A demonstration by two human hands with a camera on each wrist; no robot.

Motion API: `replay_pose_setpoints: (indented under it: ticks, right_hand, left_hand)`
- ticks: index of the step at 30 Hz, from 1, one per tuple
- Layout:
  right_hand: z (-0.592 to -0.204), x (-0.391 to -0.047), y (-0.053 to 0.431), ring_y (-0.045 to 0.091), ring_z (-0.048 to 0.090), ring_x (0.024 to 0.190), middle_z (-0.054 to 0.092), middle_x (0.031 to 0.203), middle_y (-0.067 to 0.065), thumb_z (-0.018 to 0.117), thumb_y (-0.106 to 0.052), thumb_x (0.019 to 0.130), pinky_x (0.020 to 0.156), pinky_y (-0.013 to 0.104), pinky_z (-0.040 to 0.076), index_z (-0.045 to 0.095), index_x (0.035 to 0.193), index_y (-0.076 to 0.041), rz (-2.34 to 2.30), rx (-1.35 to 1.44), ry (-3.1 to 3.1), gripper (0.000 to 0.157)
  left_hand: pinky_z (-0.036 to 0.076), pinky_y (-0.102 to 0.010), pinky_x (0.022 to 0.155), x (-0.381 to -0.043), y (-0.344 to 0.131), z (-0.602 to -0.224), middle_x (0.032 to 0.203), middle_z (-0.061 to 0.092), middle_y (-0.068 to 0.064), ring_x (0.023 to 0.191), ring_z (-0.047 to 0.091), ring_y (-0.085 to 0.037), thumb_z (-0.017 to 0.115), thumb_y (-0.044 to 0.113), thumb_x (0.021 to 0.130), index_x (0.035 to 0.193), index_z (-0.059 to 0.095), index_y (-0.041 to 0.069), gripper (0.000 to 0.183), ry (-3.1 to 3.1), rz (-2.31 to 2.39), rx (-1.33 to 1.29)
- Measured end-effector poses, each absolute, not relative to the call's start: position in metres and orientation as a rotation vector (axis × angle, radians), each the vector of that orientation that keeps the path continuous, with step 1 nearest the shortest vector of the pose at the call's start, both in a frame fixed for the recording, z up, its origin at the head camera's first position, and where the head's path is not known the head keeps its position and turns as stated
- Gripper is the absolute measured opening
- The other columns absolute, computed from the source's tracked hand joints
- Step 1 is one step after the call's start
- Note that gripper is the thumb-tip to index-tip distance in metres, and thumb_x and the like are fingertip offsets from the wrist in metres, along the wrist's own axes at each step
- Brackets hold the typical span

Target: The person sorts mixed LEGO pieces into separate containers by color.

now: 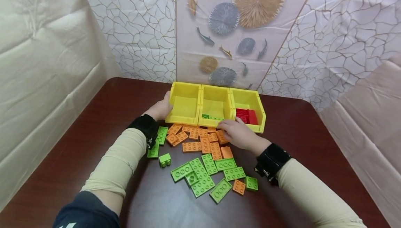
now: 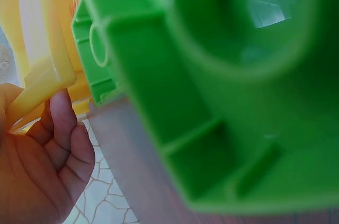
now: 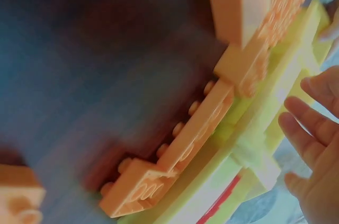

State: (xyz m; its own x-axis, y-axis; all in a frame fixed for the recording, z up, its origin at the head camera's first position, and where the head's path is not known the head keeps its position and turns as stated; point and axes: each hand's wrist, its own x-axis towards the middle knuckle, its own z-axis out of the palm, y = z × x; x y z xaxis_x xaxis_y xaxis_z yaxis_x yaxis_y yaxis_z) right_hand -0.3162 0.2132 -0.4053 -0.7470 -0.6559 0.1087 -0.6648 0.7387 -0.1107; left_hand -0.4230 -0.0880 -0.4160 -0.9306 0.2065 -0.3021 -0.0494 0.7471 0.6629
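Only the left wrist view shows how the left hand (image 2: pixel 45 163) curls its fingers round the rim of the yellow bin (image 1: pixel 183 120), and the hollow underside of a green brick (image 2: pixel 145 57). The right hand (image 1: pixel 238 133), fingers released, is beside orange bricks (image 1: pixel 205 145) on the table (image 1: pixel 150 196). A white sleeve mark (image 1: pixel 69 225) is cut off.

brown table (image 1: pixel 94 130) carries yellow bins (image 1: pixel 216 97), orange bricks (image 1: pixel 205 145); green bricks (image 1: pixel 198 168).

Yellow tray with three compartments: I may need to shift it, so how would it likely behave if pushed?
The yellow tray is probably stiff: its straight walls look like moulded plastic. Being wider than tall, it seems unlikely to tip. Pushed towards the person, it would likely shove the orange bricks along its front edge.
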Motion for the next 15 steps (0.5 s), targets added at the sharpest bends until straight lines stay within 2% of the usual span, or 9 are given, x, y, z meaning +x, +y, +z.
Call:
replay_pose_setpoints:
  ticks: [2,5,11,15]
  right_hand:
    - [-0.405,-0.305,0.213,0.022,0.058,0.100,0.062,0.108,0.008,0.059,-0.005,0.088,0.089,0.045,0.042,0.063,0.112,-0.004,0.266,1.182,-2.844,0.024]
    - [-0.407,-0.286,0.213,0.016,0.059,0.090,0.062,0.100,0.004,0.058,-0.006,0.089,0.076,0.033,0.048,0.065,0.107,-0.007,0.321,1.289,-2.863,0.019]
    - [-0.413,-0.258,0.214,0.010,0.057,0.089,0.060,0.098,-0.003,0.062,-0.019,0.090,0.076,0.029,0.047,0.065,0.104,-0.015,0.304,1.299,-2.987,0.015]
    - [-0.417,-0.251,0.217,0.012,0.058,0.090,0.060,0.098,-0.003,0.067,-0.024,0.086,0.078,0.030,0.048,0.066,0.104,-0.014,0.269,1.308,-2.961,0.020]
  left_hand:
    - [0.043,-0.039,0.085,-0.425,-0.088,-0.417,0.109,0.052,-0.015,0.092,0.057,-0.024,0.033,0.021,0.102,0.147,-0.016,0.022,0.066,2.582,1.006,0.106]
    - [0.043,-0.039,0.086,-0.425,-0.089,-0.417,0.111,0.052,-0.015,0.093,0.057,-0.024,0.032,0.021,0.102,0.147,-0.017,0.021,0.066,2.582,1.004,0.117]
    - [0.042,-0.039,0.086,-0.423,-0.090,-0.416,0.108,0.052,-0.015,0.092,0.057,-0.025,0.032,0.020,0.102,0.147,-0.016,0.023,0.066,2.571,1.043,0.115]
    - [0.042,-0.039,0.085,-0.421,-0.089,-0.415,0.108,0.051,-0.015,0.091,0.056,-0.025,0.031,0.020,0.102,0.147,-0.017,0.022,0.066,2.565,1.042,0.110]
